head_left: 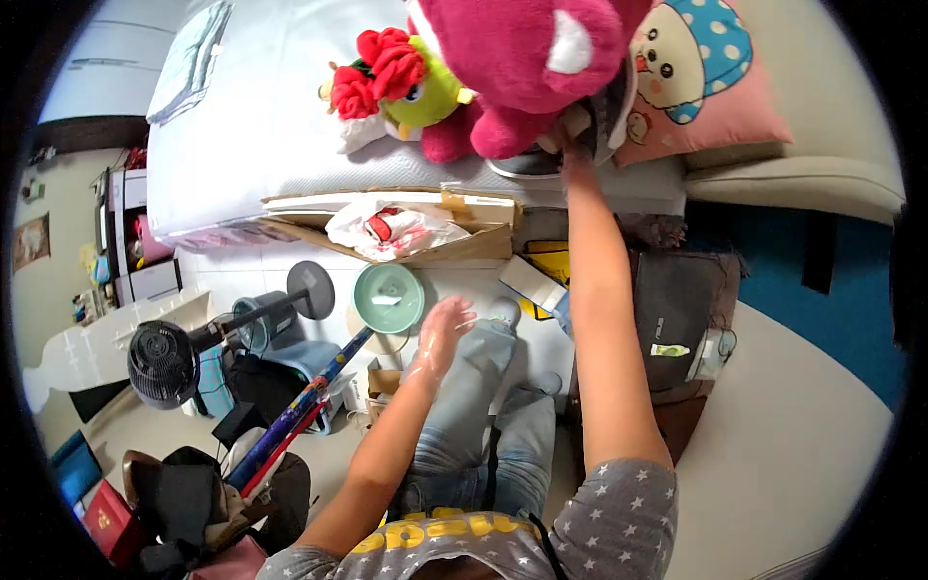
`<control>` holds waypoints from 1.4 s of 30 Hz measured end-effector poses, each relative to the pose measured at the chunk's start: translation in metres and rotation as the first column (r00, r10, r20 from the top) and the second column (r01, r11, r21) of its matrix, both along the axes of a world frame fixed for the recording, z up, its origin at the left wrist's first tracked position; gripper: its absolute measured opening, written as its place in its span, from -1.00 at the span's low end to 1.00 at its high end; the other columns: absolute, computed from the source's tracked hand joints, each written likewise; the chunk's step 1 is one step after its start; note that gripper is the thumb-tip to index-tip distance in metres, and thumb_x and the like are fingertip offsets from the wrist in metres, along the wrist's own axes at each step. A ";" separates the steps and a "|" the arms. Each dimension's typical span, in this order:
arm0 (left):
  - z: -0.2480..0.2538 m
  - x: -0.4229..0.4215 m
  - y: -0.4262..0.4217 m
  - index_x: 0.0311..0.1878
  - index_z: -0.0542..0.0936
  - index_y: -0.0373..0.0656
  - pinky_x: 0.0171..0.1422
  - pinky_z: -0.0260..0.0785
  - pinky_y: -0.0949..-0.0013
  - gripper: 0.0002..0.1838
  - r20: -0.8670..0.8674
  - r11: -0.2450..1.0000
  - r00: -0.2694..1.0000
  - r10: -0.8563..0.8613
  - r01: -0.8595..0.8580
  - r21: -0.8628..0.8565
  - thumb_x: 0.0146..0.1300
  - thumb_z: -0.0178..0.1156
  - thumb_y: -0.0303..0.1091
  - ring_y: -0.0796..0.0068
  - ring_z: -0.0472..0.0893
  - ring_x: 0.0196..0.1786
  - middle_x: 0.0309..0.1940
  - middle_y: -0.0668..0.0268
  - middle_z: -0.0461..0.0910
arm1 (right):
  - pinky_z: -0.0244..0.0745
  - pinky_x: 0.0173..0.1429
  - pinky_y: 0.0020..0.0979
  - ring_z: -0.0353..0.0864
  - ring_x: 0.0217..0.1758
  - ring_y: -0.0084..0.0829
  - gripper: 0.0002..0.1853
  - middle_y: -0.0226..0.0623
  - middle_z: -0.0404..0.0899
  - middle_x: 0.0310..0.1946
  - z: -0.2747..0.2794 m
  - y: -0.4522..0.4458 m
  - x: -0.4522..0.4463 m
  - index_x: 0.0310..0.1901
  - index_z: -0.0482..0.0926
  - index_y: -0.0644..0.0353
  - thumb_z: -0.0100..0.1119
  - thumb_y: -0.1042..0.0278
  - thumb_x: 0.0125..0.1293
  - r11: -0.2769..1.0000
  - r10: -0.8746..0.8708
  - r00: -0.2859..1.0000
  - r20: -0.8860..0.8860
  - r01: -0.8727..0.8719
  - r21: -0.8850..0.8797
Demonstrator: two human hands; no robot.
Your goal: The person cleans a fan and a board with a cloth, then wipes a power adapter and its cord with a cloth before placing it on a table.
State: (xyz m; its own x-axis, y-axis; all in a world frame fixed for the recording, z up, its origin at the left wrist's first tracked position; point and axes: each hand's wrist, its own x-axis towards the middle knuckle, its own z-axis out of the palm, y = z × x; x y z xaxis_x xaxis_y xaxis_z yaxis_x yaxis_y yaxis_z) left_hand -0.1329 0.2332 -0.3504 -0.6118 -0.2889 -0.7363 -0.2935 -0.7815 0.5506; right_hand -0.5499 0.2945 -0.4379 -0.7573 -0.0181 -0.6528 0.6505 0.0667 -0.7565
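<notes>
Where the head view looks down on you, your right hand reaches up to the front edge of the bed and meets a dark grey item with a white rim, shoe-like in shape. This item lies at the mattress edge, below the large pink plush toy, which partly covers it, and just left of the pink pillow. Your fingers there are partly hidden, so you cannot tell whether they grip it or merely touch it.

Your left hand hangs above your leg, its fingers loosely stretched and parted, near the green basin. Beyond it, a cardboard box stands along the foot of the bed, with a white plastic bag in it.

Most of the bed's open room spreads to your left, from the green plush toy with red flowers across to the folded cloth at the far corner. Your legs stand in a narrow strip of pale floor. A black fan bounds your left side; on your right, a dark case sits close beside your extended arm.
</notes>
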 end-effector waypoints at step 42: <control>0.070 -0.075 0.074 0.19 0.31 -0.32 0.17 0.37 0.28 -0.33 -0.098 0.845 0.841 -0.533 0.535 0.000 0.04 0.33 -0.28 0.33 0.51 0.05 0.04 0.15 0.48 | 0.46 -0.06 -0.35 0.58 -0.21 -0.31 -0.74 -0.27 0.60 -0.23 0.138 0.186 0.304 -0.11 0.52 0.29 0.11 0.28 0.28 0.827 -0.414 0.895 0.165 0.445 -0.344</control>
State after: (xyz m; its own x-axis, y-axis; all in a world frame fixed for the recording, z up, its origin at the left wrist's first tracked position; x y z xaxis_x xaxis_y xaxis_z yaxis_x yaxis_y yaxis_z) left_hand -0.2083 0.3077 -0.2803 -0.7300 0.1206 -0.6727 -0.6194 -0.5329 0.5766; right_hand -0.2460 0.4802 -0.2994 -0.6901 0.0495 -0.7221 0.6076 -0.5025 -0.6151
